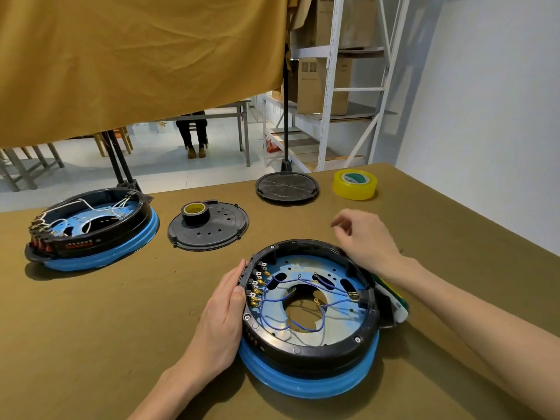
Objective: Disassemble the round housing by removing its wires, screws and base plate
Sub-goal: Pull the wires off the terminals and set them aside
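Round housing [312, 316] on table [121, 328], open side up, blue wires [291, 301] inside; left hand [224, 313] flat against its left rim; right hand [366, 241] above far rim, fingers loosely curled, holding nothing; black base plate [209, 225] lies beyond, left.

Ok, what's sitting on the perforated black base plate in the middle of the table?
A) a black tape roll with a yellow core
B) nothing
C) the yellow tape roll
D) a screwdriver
A: a black tape roll with a yellow core stands on the perforated base plate; the yellow tape roll lies apart on the table.
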A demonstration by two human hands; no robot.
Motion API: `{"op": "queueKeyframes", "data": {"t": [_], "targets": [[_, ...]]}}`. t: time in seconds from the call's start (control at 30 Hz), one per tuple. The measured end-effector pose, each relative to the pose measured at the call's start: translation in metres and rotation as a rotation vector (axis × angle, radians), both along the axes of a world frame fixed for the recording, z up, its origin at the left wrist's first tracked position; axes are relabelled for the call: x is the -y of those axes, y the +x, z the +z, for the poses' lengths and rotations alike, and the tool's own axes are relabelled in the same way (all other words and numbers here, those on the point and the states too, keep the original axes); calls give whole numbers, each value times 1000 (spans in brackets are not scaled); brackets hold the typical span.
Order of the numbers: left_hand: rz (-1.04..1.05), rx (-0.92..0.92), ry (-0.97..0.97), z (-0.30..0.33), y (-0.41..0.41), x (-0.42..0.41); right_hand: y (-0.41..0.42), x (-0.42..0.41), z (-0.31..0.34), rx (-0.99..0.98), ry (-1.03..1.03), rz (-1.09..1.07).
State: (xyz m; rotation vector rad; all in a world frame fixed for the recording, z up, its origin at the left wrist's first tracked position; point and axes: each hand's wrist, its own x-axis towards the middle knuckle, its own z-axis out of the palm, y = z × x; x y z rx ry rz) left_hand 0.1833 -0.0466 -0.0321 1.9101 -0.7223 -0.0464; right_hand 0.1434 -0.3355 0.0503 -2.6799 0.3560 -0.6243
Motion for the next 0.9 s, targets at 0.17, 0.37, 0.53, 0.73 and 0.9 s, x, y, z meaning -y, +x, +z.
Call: {"op": "queueKeyframes", "data": {"t": [0.17, 0.37, 0.53, 0.73, 0.9], "targets": [[-11, -17, 3, -1, 0, -1, -20, -85, -2, -94, 25, 443], [-6, -25, 15, 1, -1, -1, -23, -116, -12, -263, -27, 503], [-5, -26, 33, 1, -1, -1, -18, -122, -10, -266, 33, 501], [-7, -34, 41, 1, -1, -1, -10, -125, -11, -301, 108, 458], [-7, -45, 52, 1, -1, -1, -12, -124, -9, -291, 113, 520]]}}
